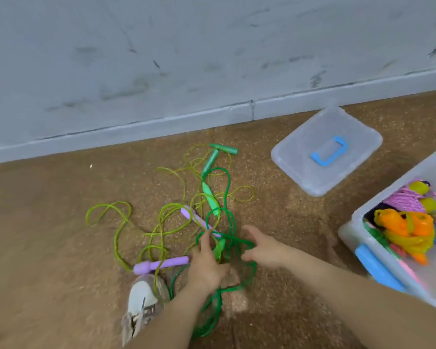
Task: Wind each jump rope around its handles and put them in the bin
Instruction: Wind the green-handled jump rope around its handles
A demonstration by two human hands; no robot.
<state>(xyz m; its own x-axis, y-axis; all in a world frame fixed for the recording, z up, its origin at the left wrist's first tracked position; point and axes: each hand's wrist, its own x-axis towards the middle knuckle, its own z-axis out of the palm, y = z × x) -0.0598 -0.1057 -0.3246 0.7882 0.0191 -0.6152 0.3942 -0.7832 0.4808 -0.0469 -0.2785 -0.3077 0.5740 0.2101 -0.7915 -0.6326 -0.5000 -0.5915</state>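
Where the scuffed grey wall [161,59] meets its baseboard, a speckled brown floor [61,222] spreads out and carries everything else. At the right edge stands the clear plastic bin [398,172], with a blue latch [378,270] on its near side; inside it lie an orange and yellow wound bundle [408,230] and, behind that, a pink wound bundle [403,200]. Its clear lid [300,162] lies flat on the floor near the wall, apart from the bin, with a blue grip [330,151] on top. Left of the lid, three jump ropes lie loose and tangled together on the floor. A yellow-green rope [116,230] sprawls widest, with one purple handle [161,265] just left of the hands and its twin slanting under the tangle. A thinner yellowish rope [242,195] loops nearer the wall, ending in two teal handles [210,159] that touch in a T. A dark green rope [227,187] runs from the middle of the pile down between the forearms. A white shoe [144,298] stands on the floor just below the purple handle. The left hand [207,263] reaches into the dark green loops, its fingers curled around a light green handle [219,248], though blur softens the grip. The right hand [264,248] is just beside it, thumb and fingers spread and loosely bent, with dark green cord passing between them unpinched.
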